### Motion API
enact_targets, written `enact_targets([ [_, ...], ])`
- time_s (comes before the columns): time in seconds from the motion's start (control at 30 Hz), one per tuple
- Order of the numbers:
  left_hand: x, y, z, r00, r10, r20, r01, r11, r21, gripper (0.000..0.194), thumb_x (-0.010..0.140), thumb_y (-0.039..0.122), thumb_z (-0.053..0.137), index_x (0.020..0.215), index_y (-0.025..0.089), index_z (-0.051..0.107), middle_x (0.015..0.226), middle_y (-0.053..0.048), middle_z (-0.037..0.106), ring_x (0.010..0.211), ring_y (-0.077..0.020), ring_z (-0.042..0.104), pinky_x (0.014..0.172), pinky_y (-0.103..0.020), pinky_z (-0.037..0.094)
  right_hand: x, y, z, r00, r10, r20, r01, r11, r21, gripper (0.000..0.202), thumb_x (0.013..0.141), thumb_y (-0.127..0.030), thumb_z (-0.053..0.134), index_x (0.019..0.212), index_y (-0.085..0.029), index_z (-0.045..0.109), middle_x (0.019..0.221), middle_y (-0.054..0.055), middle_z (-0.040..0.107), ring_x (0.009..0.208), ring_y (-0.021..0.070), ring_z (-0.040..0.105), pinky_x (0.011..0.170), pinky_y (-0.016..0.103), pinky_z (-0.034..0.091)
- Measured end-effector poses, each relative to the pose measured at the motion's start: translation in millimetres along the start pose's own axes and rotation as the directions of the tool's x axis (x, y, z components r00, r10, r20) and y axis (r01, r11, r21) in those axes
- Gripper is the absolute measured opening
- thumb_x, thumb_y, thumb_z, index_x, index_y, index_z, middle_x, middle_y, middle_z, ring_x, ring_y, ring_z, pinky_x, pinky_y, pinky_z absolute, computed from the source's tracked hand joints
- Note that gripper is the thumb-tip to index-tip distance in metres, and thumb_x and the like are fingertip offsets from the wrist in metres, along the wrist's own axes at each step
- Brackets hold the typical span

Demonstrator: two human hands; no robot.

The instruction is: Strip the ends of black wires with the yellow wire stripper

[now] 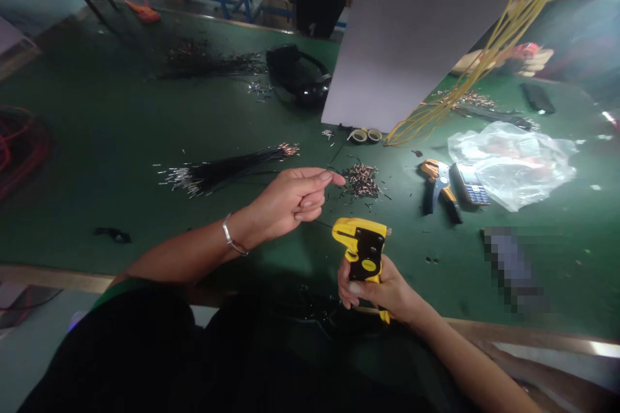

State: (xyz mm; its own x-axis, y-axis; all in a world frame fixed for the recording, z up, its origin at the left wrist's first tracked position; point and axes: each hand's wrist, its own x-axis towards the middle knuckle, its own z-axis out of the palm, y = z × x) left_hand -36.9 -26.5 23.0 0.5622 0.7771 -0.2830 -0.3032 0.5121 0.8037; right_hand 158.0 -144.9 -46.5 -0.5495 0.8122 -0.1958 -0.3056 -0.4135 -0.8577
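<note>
My right hand (371,290) is wrapped round the handles of a yellow and black wire stripper (371,248), its jaws turned to the left. Between my left hand (295,200) and those jaws runs a thin black wire (323,224), pinched by the left fingers while the index finger points outward. Whether the jaws are clamped on the wire I cannot tell. Just beyond the left fingertips lies a heap of short stripped wire bits (362,181). A bundle of black wires (227,168) with bare ends rests beyond my left forearm.
To the right are an orange and black wire stripper (440,187), a keypad phone (471,184) and a clear plastic bag (518,164). Tape rolls (359,136) sit near a grey panel (402,32) hung with yellow wires (504,55). Another person's hand (535,61) is across the table.
</note>
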Motion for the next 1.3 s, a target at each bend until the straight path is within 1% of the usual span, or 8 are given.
enact_targets([
  [0.2,7,2,-5.6,0.999,0.039,-0.024,-0.038,0.999,0.029,0.015,0.090,0.018,0.056,0.085,0.011,0.068,0.043,0.009,0.025,0.038,-0.0026,0.018,0.041,-0.018,0.016,2,-3,-2,0.996,0.039,-0.081,-0.055,0.976,-0.208,0.025,0.079,-0.035,0.071,0.082,-0.016,0.055,0.061,-0.001,0.054,0.054,0.0118,0.049,0.052,0.027,0.040],
  [0.33,8,4,-7.7,0.997,0.065,-0.048,-0.061,0.996,0.070,0.017,0.090,0.017,0.056,0.082,0.010,0.069,0.041,0.009,0.025,0.037,-0.0025,0.019,0.041,-0.019,0.015,4,-6,-5,0.979,0.037,-0.202,-0.117,0.909,-0.400,0.022,0.076,-0.031,0.071,0.082,-0.017,0.055,0.062,-0.001,0.054,0.056,0.0115,0.048,0.054,0.026,0.040],
  [0.4,9,4,-9.0,0.996,0.074,-0.054,-0.070,0.994,0.083,0.016,0.089,0.017,0.057,0.081,0.010,0.069,0.040,0.009,0.026,0.036,-0.0025,0.020,0.041,-0.019,0.015,6,-5,-7,0.976,0.023,-0.214,-0.113,0.901,-0.419,0.021,0.075,-0.029,0.071,0.082,-0.017,0.055,0.063,-0.002,0.054,0.056,0.0113,0.048,0.055,0.026,0.041],
  [0.57,13,0,-13.4,0.994,0.102,-0.037,-0.098,0.990,0.097,0.014,0.088,0.019,0.061,0.080,0.011,0.069,0.040,0.009,0.027,0.037,-0.0024,0.021,0.041,-0.020,0.015,11,-3,-9,0.992,-0.013,-0.125,-0.009,0.985,-0.172,0.022,0.077,-0.032,0.070,0.080,-0.017,0.054,0.059,-0.002,0.052,0.051,0.0119,0.048,0.051,0.028,0.041],
  [0.67,15,-1,-14.0,0.994,0.103,-0.040,-0.098,0.990,0.104,0.013,0.087,0.019,0.062,0.079,0.011,0.069,0.041,0.009,0.027,0.037,-0.0022,0.021,0.041,-0.020,0.014,14,-4,-10,0.990,-0.024,-0.138,0.015,0.998,-0.065,0.023,0.075,-0.030,0.073,0.081,-0.017,0.055,0.057,-0.003,0.052,0.049,0.0118,0.048,0.050,0.029,0.042],
  [0.83,13,-1,-10.0,0.995,0.074,-0.066,-0.067,0.992,0.108,0.015,0.087,0.017,0.060,0.076,0.010,0.068,0.040,0.009,0.027,0.037,-0.0024,0.021,0.042,-0.021,0.014,19,-8,-14,0.979,-0.032,-0.203,0.023,0.999,-0.046,0.021,0.073,-0.025,0.075,0.081,-0.016,0.057,0.058,-0.003,0.053,0.050,0.0117,0.048,0.050,0.029,0.043],
  [1.2,25,-4,-23.1,0.991,0.129,-0.033,-0.123,0.982,0.147,0.014,0.086,0.019,0.063,0.076,0.010,0.068,0.041,0.010,0.026,0.037,-0.0015,0.021,0.041,-0.020,0.015,10,-16,-8,0.993,0.044,-0.108,-0.046,0.999,-0.010,0.017,0.074,-0.022,0.073,0.080,-0.014,0.059,0.059,-0.001,0.053,0.050,0.0117,0.049,0.050,0.029,0.042],
  [1.3,25,-7,-21.0,0.993,0.111,-0.039,-0.104,0.984,0.143,0.015,0.086,0.019,0.063,0.074,0.010,0.068,0.040,0.010,0.026,0.036,-0.0015,0.020,0.040,-0.020,0.013,13,-16,-11,0.989,0.018,-0.145,-0.019,1.000,-0.002,0.016,0.073,-0.020,0.072,0.081,-0.014,0.060,0.059,-0.002,0.053,0.050,0.0116,0.049,0.049,0.029,0.042],
])
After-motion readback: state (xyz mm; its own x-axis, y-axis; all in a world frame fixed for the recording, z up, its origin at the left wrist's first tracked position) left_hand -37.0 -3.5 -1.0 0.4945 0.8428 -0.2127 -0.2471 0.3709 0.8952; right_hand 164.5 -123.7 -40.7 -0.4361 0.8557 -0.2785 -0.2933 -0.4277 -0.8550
